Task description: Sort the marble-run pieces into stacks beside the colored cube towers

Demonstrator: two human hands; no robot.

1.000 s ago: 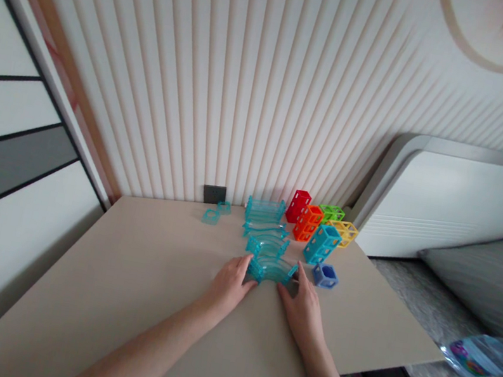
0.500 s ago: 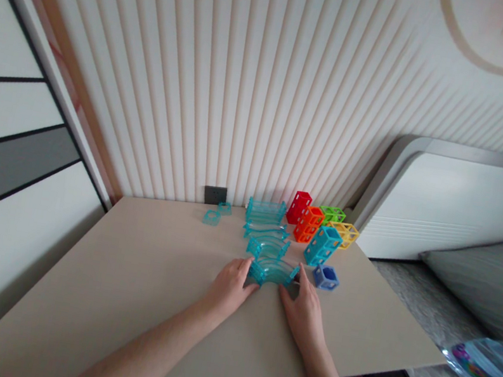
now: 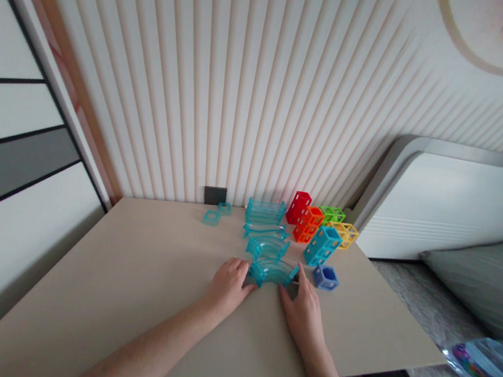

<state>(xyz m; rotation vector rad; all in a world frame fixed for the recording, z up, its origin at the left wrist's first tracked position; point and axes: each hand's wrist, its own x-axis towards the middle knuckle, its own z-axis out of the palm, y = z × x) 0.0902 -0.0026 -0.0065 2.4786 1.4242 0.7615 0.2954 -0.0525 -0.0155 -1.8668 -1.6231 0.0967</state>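
A stack of curved, see-through teal track pieces (image 3: 276,272) lies on the table between my two hands. My left hand (image 3: 228,282) is at the stack's left end, fingers bent and thumb along the near side. At the right end, my right hand (image 3: 305,305) has its thumb in front and its forefinger behind the piece's tip. Just beyond lie more teal curved track pieces (image 3: 267,246), then wavy teal track pieces (image 3: 266,232). A blue-violet square block (image 3: 326,278) sits right of my right hand.
Straight teal track pieces (image 3: 266,210) stand by the wall. Red (image 3: 299,208), orange (image 3: 308,225), teal (image 3: 323,247), green (image 3: 332,215) and yellow (image 3: 344,235) blocks stand at back right. Two teal square frames (image 3: 211,217) lie near a black socket (image 3: 215,195). A bottle (image 3: 486,360) lies beyond the table's right edge.
My left hand has drawn back slightly to the left, its fingertips a little lower along the stack's end. The right hand and the pieces look nearly unmoved.
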